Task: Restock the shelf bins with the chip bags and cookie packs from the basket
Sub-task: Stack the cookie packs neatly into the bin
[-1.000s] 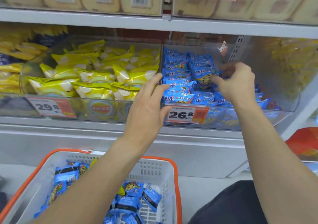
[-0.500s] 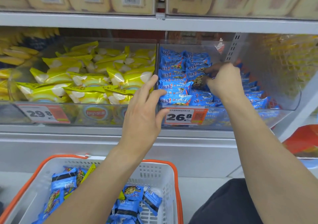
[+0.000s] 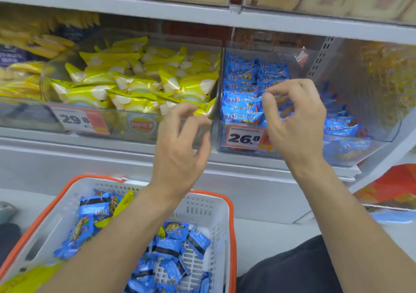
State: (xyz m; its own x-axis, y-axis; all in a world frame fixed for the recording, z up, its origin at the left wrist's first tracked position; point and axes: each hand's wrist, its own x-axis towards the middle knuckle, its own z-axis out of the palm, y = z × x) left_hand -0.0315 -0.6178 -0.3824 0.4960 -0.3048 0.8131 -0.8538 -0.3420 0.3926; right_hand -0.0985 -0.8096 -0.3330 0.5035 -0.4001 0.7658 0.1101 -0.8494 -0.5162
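Hovering in front of the clear shelf bins, both hands were loosely curled and held nothing — the left hand (image 3: 180, 144) before the bin of yellow chip bags (image 3: 135, 85), the right hand (image 3: 295, 121) before the bin of blue cookie packs (image 3: 243, 94); its fingertips (image 3: 267, 95) hung just in front of the packs, contact unclear; below, the orange-rimmed basket (image 3: 209, 207) held more blue packs (image 3: 171, 245) and a few yellow bags (image 3: 126, 200).
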